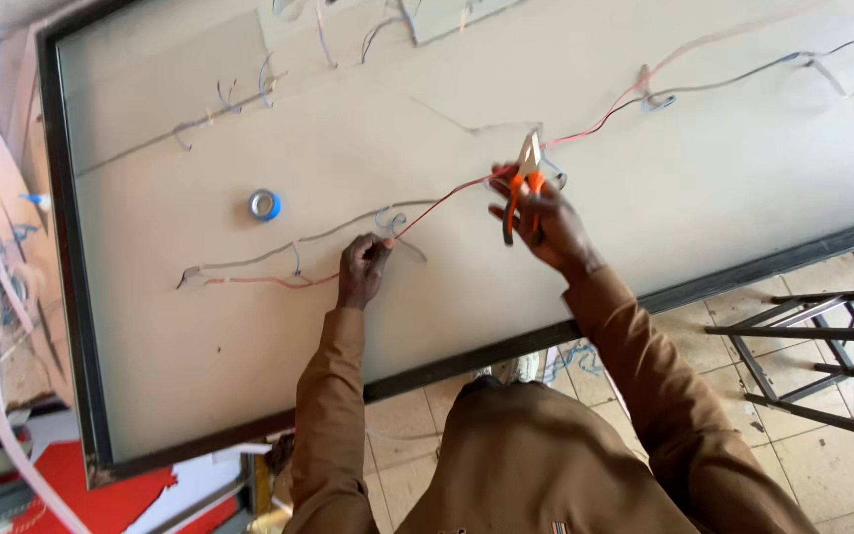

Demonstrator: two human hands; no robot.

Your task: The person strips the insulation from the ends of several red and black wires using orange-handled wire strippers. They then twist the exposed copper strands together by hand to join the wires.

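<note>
Head camera, looking steeply down, close overhead

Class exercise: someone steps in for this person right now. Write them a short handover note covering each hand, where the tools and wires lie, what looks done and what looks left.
Left hand: pinching the red wire down against the panel.
Right hand: gripping the orange-handled pliers, whose nose is at the same red wire further along.
Roll of tape: lying on the panel, left of both hands, untouched.
Done: grey and red wires run across the panel, and small blue ties show at several points.
Left: the stretch of red wire between the hands looks loose, so it probably needs fixing.
</note>
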